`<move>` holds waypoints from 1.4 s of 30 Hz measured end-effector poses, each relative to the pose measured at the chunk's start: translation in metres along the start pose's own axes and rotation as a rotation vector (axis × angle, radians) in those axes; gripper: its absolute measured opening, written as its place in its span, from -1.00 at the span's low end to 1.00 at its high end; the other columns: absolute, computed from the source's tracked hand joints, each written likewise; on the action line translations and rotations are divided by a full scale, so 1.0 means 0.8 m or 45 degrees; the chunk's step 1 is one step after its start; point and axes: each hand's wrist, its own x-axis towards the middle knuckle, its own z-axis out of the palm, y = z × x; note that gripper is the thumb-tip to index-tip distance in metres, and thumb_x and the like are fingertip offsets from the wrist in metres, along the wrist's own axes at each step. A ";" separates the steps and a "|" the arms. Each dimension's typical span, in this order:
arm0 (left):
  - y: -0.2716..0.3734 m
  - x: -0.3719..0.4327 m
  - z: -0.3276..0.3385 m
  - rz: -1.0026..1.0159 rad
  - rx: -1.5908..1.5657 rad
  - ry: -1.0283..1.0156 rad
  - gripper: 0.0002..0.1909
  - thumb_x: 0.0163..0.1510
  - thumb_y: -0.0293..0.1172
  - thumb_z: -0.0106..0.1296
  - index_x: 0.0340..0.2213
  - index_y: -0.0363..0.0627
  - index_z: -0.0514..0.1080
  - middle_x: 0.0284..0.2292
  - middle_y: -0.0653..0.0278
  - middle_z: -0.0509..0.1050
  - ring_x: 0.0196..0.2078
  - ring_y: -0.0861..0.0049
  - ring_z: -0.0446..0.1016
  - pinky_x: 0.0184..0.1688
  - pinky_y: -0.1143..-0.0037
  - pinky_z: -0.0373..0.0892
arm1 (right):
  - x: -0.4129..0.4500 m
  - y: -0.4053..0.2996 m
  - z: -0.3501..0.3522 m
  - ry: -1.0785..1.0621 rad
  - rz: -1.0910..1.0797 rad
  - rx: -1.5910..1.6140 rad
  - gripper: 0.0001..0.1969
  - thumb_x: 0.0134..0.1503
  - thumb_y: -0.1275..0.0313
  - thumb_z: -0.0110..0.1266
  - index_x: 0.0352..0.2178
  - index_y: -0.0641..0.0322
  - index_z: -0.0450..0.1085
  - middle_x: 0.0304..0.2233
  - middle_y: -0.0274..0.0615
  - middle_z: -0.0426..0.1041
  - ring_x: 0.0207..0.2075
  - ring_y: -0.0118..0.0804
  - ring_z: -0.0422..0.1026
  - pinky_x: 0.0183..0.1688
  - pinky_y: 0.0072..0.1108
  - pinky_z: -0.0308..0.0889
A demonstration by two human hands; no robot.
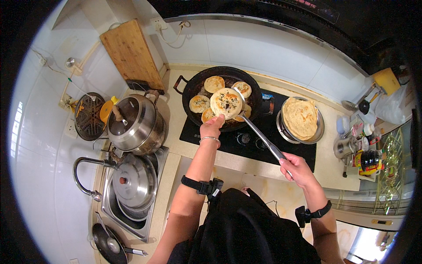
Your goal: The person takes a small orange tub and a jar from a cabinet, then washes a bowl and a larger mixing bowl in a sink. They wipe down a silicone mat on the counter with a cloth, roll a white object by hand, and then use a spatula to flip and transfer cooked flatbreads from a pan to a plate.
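A round browned flatbread (226,103) with dark green flecks is raised over a large black frying pan (188,86). My left hand (212,128) pinches its near edge between thumb and fingers. The head of a metal spatula (260,134) lies at the bread's right side, partly hidden beneath it. My right hand (295,169) grips the end of the spatula's handle. Several smaller round breads rest in the pan, among them one at the back (214,84), one at the left (199,103) and one at the right back (242,89); others are partly covered.
Right of the pan, stacked flat pancakes (300,117) sit in a metal dish (319,130) on the black gas hob (227,142). Seasoning bottles (369,160) stand far right. At the left are a lidded steel pot (138,122), a sink (145,227) holding a domed lid (135,181), and a small pan (105,244).
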 end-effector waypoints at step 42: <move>-0.044 -0.060 0.023 0.271 0.216 -0.278 -0.79 -0.02 -0.52 -0.30 -0.39 -0.15 0.36 -0.52 0.45 0.38 -0.56 0.81 0.20 -0.50 0.78 0.12 | -0.012 0.077 -0.216 0.635 0.132 0.189 -0.84 -0.02 0.34 -0.10 -0.47 0.23 0.26 -0.78 -0.43 0.18 -0.82 -0.62 0.08 -0.81 -0.76 -0.04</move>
